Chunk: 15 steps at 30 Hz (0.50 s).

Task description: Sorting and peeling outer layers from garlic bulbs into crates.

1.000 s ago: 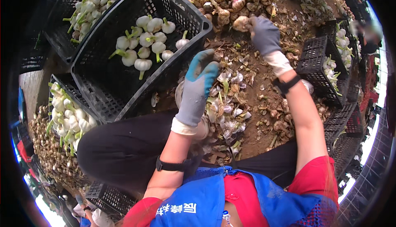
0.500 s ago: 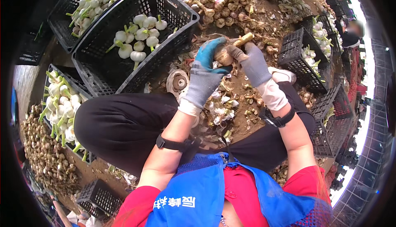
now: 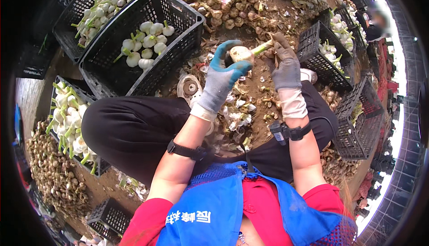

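The pale round garlic bulb (image 3: 240, 54) with green stem now shows white, its dirty skin gone. The left hand (image 3: 223, 74) in a blue-grey glove cups it closed. The right hand (image 3: 283, 60) in a grey glove has shifted to pinch the stem.

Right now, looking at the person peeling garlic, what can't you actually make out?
- Head view: the garlic bulb's underside, hidden behind the left hand.
- How the right hand grips the stalk; its fingers cover it.
- The lower-left crate, cut off by the dark fisheye rim.
- The far person, blurred.
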Each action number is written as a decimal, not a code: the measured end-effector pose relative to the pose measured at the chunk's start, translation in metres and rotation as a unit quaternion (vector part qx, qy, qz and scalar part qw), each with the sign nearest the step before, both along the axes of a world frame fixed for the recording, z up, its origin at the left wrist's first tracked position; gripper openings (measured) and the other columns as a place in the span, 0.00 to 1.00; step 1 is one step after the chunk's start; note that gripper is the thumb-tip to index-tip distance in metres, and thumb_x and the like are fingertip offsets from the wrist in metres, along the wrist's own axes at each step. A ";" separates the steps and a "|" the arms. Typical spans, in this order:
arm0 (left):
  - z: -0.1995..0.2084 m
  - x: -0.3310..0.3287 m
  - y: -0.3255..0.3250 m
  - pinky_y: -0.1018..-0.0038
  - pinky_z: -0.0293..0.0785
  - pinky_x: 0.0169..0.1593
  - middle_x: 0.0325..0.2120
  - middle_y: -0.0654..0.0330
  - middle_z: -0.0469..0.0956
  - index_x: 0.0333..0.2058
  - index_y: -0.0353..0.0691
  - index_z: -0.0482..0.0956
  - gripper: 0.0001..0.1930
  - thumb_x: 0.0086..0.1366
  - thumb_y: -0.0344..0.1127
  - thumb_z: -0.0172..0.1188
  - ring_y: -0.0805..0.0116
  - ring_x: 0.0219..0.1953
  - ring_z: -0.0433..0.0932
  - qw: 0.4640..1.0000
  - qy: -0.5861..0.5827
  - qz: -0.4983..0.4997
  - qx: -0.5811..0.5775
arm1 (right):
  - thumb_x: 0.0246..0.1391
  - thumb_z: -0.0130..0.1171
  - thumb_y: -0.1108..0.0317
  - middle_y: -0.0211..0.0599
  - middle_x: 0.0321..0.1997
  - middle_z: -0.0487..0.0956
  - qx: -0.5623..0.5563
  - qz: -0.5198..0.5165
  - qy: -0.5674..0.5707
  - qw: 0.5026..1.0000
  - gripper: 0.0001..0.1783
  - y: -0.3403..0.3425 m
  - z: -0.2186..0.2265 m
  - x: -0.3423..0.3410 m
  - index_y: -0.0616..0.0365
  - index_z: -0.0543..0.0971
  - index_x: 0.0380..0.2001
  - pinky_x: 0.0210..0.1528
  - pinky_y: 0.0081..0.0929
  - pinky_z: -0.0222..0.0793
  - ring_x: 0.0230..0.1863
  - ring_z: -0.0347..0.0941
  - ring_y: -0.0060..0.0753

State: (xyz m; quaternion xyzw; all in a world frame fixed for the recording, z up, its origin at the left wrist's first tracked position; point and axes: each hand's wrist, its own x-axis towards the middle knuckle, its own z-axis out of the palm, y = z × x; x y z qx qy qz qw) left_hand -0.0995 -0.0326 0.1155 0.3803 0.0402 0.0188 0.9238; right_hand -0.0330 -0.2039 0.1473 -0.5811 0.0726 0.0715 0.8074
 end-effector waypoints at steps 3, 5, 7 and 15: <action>-0.001 -0.002 -0.004 0.80 0.77 0.39 0.38 0.63 0.77 0.55 0.40 0.69 0.29 0.54 0.22 0.68 0.77 0.36 0.78 1.000 0.004 -0.020 -0.016 | 0.65 0.53 0.71 0.34 0.41 0.78 -0.357 -0.008 -0.254 0.899 0.15 -0.021 -0.043 0.003 0.58 0.77 0.53 0.45 0.27 0.79 0.40 0.76 0.25; -0.001 -0.005 -0.001 0.80 0.77 0.41 0.40 0.63 0.76 0.56 0.40 0.69 0.29 0.54 0.24 0.69 0.76 0.37 0.78 0.999 -0.029 -0.004 0.039 | 0.66 0.52 0.70 0.37 0.44 0.79 -0.113 -0.058 -0.097 0.987 0.13 -0.023 -0.039 0.011 0.60 0.78 0.50 0.46 0.28 0.80 0.42 0.77 0.29; -0.002 -0.009 0.006 0.78 0.77 0.45 0.44 0.62 0.76 0.56 0.39 0.69 0.31 0.53 0.23 0.70 0.75 0.41 0.78 0.998 -0.040 -0.031 0.040 | 0.66 0.52 0.69 0.39 0.45 0.79 0.025 -0.119 -0.033 0.992 0.12 -0.041 -0.021 0.018 0.62 0.78 0.48 0.46 0.29 0.81 0.43 0.77 0.30; -0.020 -0.001 -0.002 0.74 0.69 0.60 0.54 0.61 0.73 0.57 0.38 0.69 0.37 0.47 0.13 0.69 0.70 0.57 0.71 0.966 -0.124 0.041 0.223 | 0.60 0.50 0.33 0.34 0.34 0.81 -0.424 0.169 -0.106 0.883 0.37 0.010 -0.014 -0.017 0.63 0.80 0.39 0.35 0.23 0.71 0.30 0.73 0.22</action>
